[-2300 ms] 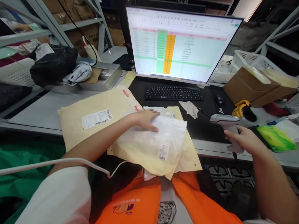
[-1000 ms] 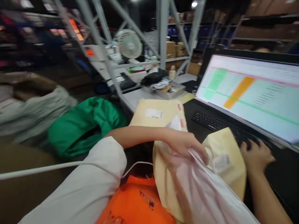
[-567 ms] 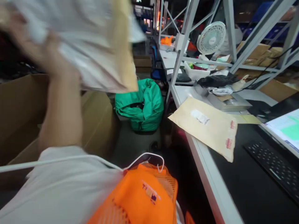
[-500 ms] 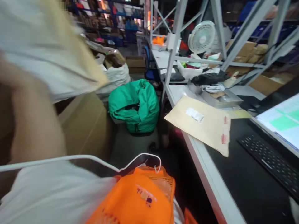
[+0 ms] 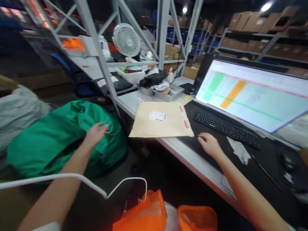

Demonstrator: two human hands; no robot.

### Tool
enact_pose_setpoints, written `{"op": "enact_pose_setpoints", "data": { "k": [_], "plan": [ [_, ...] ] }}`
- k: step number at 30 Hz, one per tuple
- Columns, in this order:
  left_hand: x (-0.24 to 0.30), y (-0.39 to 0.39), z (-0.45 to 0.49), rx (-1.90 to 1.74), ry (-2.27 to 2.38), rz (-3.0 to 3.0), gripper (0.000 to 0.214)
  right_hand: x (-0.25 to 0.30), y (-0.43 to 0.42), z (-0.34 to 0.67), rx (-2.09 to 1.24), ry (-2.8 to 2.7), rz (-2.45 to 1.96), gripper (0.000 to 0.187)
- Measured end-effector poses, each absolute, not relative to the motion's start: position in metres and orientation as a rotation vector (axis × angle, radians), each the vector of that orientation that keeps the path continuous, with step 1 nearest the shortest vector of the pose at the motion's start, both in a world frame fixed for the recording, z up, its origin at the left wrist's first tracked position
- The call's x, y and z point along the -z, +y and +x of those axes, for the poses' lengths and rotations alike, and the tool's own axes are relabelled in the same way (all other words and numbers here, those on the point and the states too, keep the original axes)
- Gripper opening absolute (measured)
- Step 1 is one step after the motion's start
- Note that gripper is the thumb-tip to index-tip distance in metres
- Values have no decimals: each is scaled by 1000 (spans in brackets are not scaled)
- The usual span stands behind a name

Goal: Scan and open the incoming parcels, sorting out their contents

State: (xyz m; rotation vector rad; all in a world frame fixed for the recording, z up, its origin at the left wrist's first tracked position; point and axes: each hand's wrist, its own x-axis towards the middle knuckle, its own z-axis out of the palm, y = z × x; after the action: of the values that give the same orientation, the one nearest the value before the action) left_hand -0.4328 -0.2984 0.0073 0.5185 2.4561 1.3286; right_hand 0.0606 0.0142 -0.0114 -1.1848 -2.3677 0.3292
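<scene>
A flat beige padded envelope [image 5: 166, 128] with a white label [image 5: 157, 116] and red print lies on the desk, its near edge jutting past the desk edge. My right hand [image 5: 209, 143] rests on the black desk mat [image 5: 190, 146], just right of the envelope's corner. Its fingers are loosely bent and hold nothing. My left hand [image 5: 96, 134] is in the air over a large green fabric bag [image 5: 48, 141], fingers stretched out and nothing in them.
A keyboard [image 5: 226, 128] and lit monitor [image 5: 252, 96] stand behind my right hand; a mouse [image 5: 287, 163] lies farther right. A metal frame post [image 5: 96, 48] rises at the desk's far end. A bent white wire [image 5: 79, 176] crosses low before me, above an orange vest [image 5: 144, 215].
The view has swung right. The large pale package by my raised left arm is out of view, and that hand is lower and free. My right hand has come into view on the desk.
</scene>
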Motion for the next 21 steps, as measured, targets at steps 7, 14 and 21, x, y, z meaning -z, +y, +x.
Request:
{"op": "enact_pose_setpoints", "data": {
  "k": [7,14,21],
  "plan": [
    [33,-156,-376,-1281,1717,503,34,-4,-9,-8,-507,-2250,-1711,54],
    [44,-159,-354,-1422,1702,512,27,-13,33,-40,-584,-1970,-1904,57],
    [18,-190,-299,-1423,1573,885,65,-31,-70,-25,-643,-2077,-1366,29]
  ]
}}
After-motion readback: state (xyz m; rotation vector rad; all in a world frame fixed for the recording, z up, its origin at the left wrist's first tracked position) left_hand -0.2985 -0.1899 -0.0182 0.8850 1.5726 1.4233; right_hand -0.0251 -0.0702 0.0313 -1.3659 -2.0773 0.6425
